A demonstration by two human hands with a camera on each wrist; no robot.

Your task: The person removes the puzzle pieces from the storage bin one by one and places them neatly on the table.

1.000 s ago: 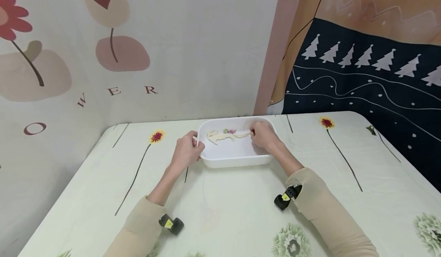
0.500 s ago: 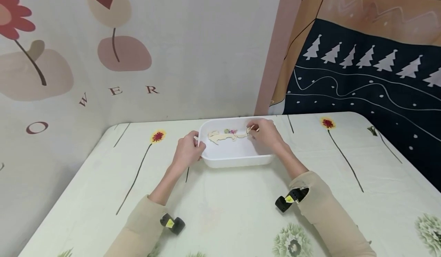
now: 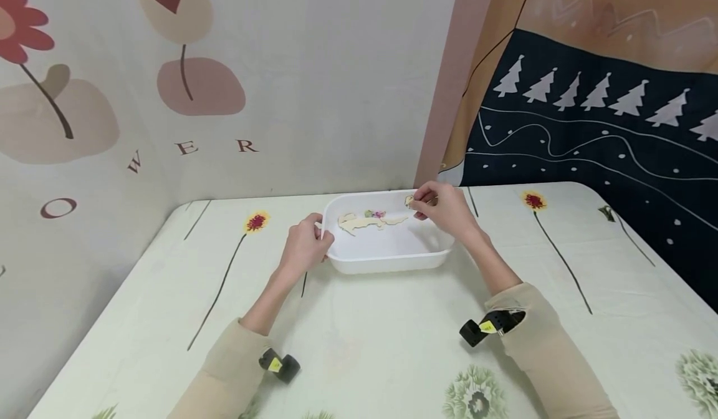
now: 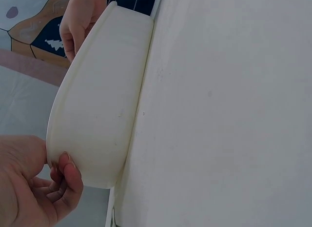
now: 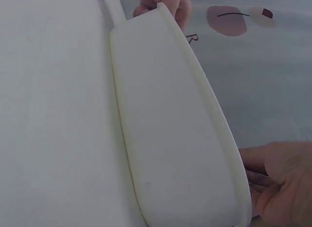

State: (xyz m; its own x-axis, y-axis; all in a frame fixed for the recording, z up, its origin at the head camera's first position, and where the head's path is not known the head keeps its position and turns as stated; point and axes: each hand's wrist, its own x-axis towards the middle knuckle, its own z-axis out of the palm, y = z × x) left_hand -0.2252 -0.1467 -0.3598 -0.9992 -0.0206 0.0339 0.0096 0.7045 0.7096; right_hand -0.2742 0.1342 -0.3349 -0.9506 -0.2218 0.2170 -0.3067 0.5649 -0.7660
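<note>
A white rectangular tray (image 3: pixel 387 265) stands near the table's far edge. My left hand (image 3: pixel 303 245) grips its left rim, thumb on the near side; the left wrist view shows the curled fingers (image 4: pixel 70 185) against the outer wall. Inside lies a thin cream-coloured strip (image 3: pixel 364 223) with ragged edges, and behind it a small pink-and-green piece (image 3: pixel 376 214). Above the tray's right back part, my right hand (image 3: pixel 445 210) pinches a small pale piece (image 3: pixel 409 201) with dark outlines between thumb and fingers. In the right wrist view the tray wall hides those fingertips.
A pale cloth with printed flowers covers the table (image 3: pixel 359 332). A wall hanging (image 3: pixel 336 95) rises right behind the tray, and a dark one with white trees (image 3: pixel 589 120) stands at the right. Black cameras (image 3: pixel 280 366) sit on both wrists.
My right hand has risen from inside the tray toward its right back rim, bringing the small pale piece up with it. The left hand keeps its grip on the left rim.
</note>
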